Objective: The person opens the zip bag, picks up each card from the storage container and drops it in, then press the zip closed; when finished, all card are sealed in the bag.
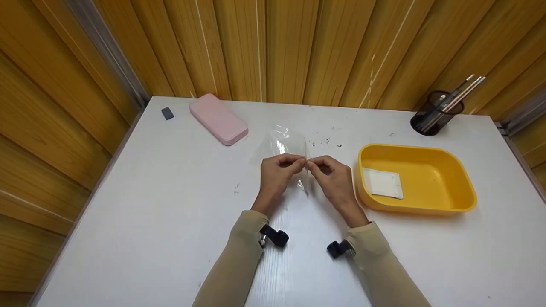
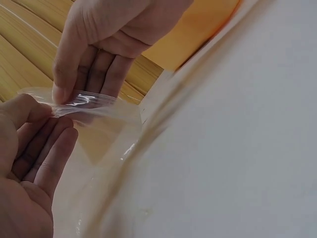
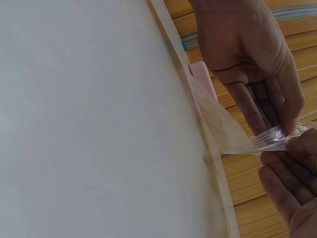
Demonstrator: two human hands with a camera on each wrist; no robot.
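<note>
Between the two hands is a clear plastic bag point(image 1: 279, 143), upright over the white table, its body spreading toward the back left. My left hand point(image 1: 277, 172) pinches the bag's upper edge between thumb and fingers. Right beside it, my right hand point(image 1: 335, 177) pinches the same edge, the fingertips of both hands nearly meeting. In the left wrist view the bag's ridged edge point(image 2: 84, 105) runs between both sets of fingers. The right wrist view shows that edge point(image 3: 270, 141) creased where the thumbs press. Nothing shows inside the bag.
A yellow tray point(image 1: 435, 207) with a white square packet point(image 1: 382, 183) stands to the right. Behind it is a black mesh cup point(image 1: 431, 115) of pencils. At the back left lie a pink case point(image 1: 218, 118) and a small dark block point(image 1: 167, 113). Wooden panels point(image 1: 281, 51) border the table.
</note>
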